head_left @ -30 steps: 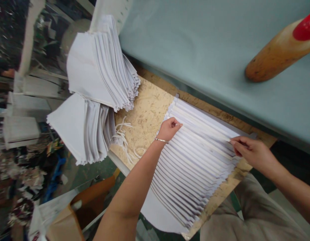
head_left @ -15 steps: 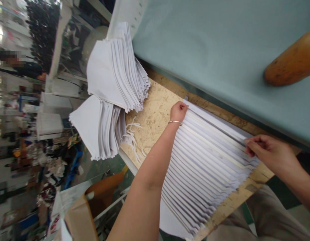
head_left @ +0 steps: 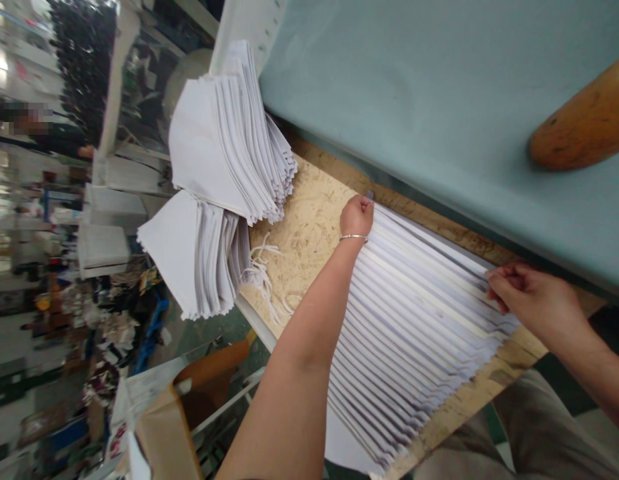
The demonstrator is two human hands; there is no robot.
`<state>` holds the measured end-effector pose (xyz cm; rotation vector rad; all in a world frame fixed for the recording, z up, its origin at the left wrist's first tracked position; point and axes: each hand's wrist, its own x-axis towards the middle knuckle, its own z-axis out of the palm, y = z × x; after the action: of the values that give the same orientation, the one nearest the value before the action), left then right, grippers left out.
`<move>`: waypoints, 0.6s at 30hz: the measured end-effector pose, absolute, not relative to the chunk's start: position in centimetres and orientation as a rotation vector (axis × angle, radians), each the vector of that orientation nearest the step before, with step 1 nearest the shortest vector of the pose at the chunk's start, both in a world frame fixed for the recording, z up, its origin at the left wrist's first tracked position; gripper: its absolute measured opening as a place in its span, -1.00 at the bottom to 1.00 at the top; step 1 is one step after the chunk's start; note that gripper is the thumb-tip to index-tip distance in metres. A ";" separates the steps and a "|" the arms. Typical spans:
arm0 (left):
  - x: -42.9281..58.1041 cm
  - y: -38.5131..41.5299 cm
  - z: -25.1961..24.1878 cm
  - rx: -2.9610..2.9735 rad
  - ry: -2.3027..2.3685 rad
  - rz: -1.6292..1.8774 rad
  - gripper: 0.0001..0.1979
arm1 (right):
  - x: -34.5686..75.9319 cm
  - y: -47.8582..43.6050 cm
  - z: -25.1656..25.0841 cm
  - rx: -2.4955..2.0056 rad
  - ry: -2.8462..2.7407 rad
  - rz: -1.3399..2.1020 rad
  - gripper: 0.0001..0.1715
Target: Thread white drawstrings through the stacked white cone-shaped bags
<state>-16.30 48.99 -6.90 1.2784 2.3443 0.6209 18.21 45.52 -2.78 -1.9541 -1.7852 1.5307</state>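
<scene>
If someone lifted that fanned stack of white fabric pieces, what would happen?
The fanned stack would probably slide apart, its layers lying loose and overlapped. Each piece looks thin and floppy, like the heaped pile drooping beside it, so likely light.

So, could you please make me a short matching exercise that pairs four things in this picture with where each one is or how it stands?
Things:
1. Left hand
2. Right hand
3. Loose white cords
4. Round-ended wooden rod

Places and states:
A. Lying on the pale teal surface
B. On the chipboard, beside two piles of white fabric pieces
C. Touching the fanned white stack, beside the teal surface
D. Wearing a metal bangle, at the stack's end near the cords

Pairs: 1-D, 2-C, 3-B, 4-A
</scene>
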 end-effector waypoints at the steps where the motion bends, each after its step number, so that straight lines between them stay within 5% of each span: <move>1: -16.2 49.0 -6.8 1.279 2.354 0.598 -0.89 | 18.1 45.5 -2.7 -1.977 -1.774 1.542 -0.67; 18: -15.3 49.5 -5.9 1.278 2.417 0.495 -0.91 | 17.1 46.6 -2.4 -2.219 -1.999 1.358 -0.72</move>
<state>-15.33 49.55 -5.93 1.2785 2.4169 0.4954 17.12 46.57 -2.40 -2.2185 -1.9989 1.3579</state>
